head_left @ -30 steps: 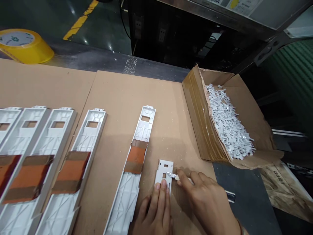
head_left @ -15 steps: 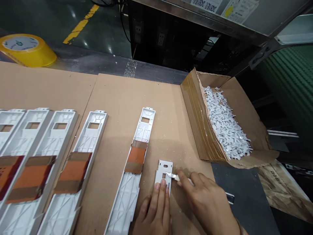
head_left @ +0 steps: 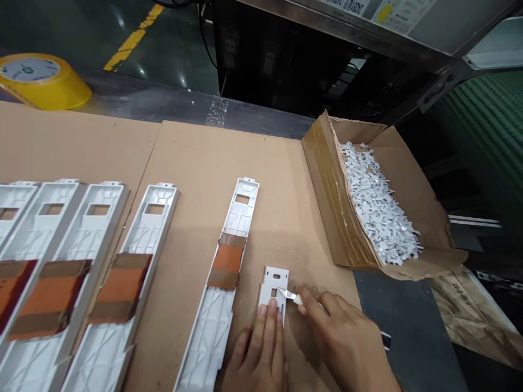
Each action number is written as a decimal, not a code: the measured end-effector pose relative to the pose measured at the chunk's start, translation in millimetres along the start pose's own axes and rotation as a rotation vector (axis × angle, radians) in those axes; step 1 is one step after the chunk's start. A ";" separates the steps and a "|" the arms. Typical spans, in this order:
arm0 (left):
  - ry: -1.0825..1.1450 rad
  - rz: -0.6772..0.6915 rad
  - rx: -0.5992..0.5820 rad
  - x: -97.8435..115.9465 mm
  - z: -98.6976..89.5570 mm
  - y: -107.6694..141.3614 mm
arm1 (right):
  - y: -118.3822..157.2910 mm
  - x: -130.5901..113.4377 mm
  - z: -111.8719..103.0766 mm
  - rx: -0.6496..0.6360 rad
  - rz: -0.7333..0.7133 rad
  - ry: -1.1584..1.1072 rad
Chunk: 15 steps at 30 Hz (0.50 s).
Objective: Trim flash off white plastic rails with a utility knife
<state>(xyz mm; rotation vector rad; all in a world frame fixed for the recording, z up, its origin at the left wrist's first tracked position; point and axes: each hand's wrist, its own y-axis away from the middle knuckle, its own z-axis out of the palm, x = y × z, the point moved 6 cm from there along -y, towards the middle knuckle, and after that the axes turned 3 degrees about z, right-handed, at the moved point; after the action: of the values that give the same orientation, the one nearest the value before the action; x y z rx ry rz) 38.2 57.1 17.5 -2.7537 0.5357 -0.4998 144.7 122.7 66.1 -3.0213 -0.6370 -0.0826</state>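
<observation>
Lying near bracket [head_left: 270,283]; plastic rail [head_left: 206,340]; cardboard box [head_left: 327,201] of white scraps [head_left: 378,209]

Bright, soft light (floor [head_left: 171,49] glare aside), edges slightly bowed.

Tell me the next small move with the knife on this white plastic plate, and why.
Probably make one short, light stroke with the craft knife in the right hand at the plate's small opening: the blade tip sits right there, and the left hand's fingers pin the plate against the board.
</observation>
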 end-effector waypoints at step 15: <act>0.005 -0.006 -0.016 -0.8 4.1 4.5 | -5.5 -3.2 -1.2 -0.028 0.015 -0.039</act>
<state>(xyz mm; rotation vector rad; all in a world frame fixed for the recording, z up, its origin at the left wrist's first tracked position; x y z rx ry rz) 37.7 54.3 12.1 -2.7710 0.5358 -0.5065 139.6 126.4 67.3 -3.0610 -0.6215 -0.0327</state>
